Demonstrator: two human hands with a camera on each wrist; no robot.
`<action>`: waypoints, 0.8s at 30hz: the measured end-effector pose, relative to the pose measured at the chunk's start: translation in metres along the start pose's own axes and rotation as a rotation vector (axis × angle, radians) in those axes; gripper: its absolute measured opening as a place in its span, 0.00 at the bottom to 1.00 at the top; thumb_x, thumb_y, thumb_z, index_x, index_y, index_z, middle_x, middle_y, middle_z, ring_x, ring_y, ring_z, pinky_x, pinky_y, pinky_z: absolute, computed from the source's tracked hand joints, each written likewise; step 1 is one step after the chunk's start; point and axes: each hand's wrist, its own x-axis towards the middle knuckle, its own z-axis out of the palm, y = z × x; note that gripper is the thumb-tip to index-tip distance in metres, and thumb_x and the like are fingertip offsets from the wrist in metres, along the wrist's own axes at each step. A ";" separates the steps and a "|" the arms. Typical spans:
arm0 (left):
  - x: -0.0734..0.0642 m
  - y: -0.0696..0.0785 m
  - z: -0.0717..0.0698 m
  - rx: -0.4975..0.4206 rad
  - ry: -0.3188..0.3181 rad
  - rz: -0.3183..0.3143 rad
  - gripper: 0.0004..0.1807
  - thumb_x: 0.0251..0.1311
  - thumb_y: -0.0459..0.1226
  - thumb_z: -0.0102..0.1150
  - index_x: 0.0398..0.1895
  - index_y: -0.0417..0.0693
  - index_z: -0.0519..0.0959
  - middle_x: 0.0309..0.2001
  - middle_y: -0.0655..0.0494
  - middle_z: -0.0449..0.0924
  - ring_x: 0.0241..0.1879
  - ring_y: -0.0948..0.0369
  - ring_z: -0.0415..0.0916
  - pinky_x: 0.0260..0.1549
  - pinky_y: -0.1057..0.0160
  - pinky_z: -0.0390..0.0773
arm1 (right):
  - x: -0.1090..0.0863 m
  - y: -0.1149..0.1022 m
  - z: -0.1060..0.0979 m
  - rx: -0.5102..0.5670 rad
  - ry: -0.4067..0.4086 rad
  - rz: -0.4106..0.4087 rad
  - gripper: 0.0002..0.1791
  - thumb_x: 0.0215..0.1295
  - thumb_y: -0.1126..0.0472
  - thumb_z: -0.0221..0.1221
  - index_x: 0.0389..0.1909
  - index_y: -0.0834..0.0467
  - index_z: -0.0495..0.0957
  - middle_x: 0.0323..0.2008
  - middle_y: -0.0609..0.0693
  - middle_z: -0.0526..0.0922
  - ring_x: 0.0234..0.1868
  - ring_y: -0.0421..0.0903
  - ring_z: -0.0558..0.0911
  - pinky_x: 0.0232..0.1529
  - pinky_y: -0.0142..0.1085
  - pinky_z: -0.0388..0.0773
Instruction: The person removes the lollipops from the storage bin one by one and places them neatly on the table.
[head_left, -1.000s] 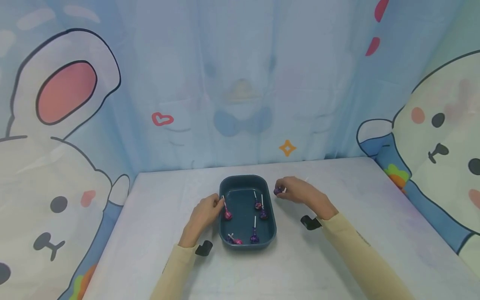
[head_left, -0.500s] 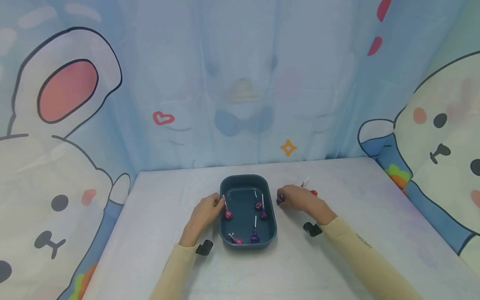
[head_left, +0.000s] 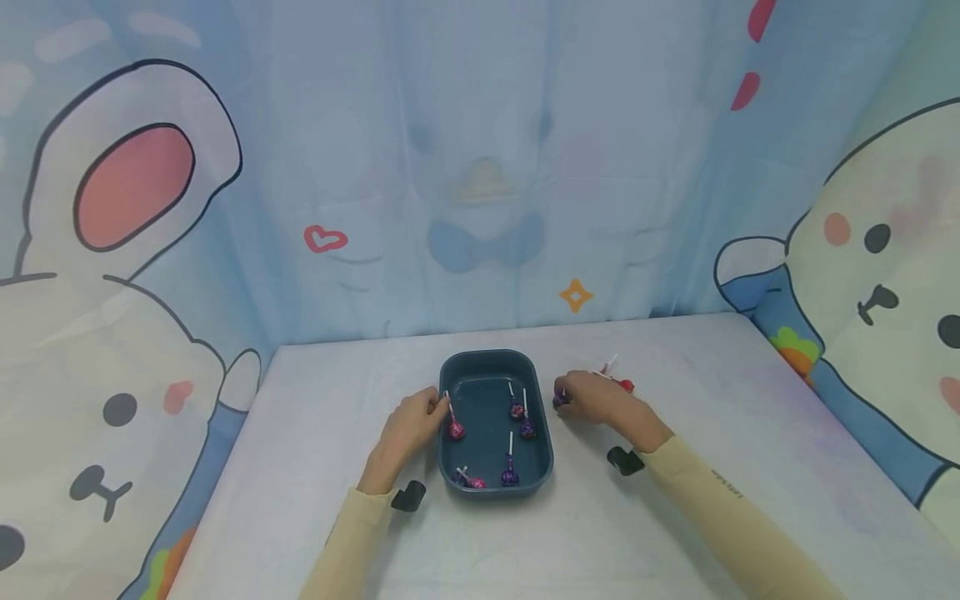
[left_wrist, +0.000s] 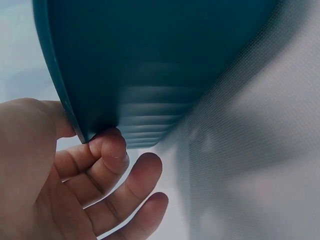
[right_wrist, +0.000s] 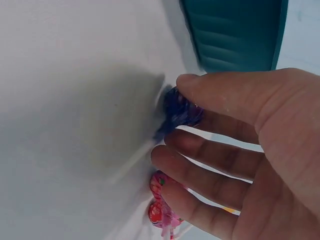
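A dark teal plastic bin (head_left: 491, 392) stands on the table with several wrapped lollipops inside, among them a pink lollipop (head_left: 456, 430) near its left wall and a purple lollipop (head_left: 510, 477) near its front. My left hand (head_left: 411, 427) pinches the bin's left rim between thumb and fingers; the left wrist view shows the rim (left_wrist: 60, 85) held there. To the right of the bin, my right hand (head_left: 600, 398) holds a purple-wrapped lollipop (right_wrist: 176, 111) by its round head between thumb and fingers, close to the tabletop. Its white stick looks blurred in the right wrist view.
Beyond the right hand lie a red lollipop (head_left: 626, 385) and other sticks, partly hidden; the right wrist view shows red and pink wrappers (right_wrist: 159, 212) below the fingers. The white-clothed table (head_left: 337, 375) ends at a blue cartoon curtain (head_left: 480, 208).
My right hand has moved slightly toward me with the purple lollipop and lowered, bringing the red lollipop behind it into sight. The left hand and the bin have stayed put.
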 end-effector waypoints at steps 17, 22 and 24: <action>0.001 0.000 0.001 0.017 0.017 0.010 0.15 0.63 0.48 0.47 0.22 0.50 0.68 0.16 0.60 0.65 0.17 0.64 0.62 0.17 0.65 0.61 | -0.007 -0.005 -0.049 0.127 0.016 0.058 0.28 0.59 0.48 0.59 0.57 0.58 0.70 0.52 0.59 0.76 0.41 0.47 0.78 0.46 0.46 0.75; 0.001 -0.001 0.001 0.020 0.018 0.012 0.15 0.63 0.48 0.47 0.22 0.50 0.68 0.16 0.60 0.65 0.17 0.64 0.62 0.17 0.65 0.60 | -0.008 -0.012 -0.052 0.129 0.021 0.039 0.28 0.58 0.48 0.60 0.56 0.58 0.70 0.52 0.59 0.76 0.42 0.47 0.79 0.46 0.46 0.75; 0.001 -0.001 0.001 0.021 0.018 0.011 0.15 0.63 0.48 0.47 0.23 0.50 0.68 0.16 0.60 0.65 0.17 0.64 0.62 0.17 0.65 0.60 | -0.008 -0.015 -0.052 0.121 0.029 0.029 0.28 0.58 0.47 0.59 0.56 0.58 0.70 0.52 0.58 0.77 0.45 0.49 0.78 0.47 0.46 0.74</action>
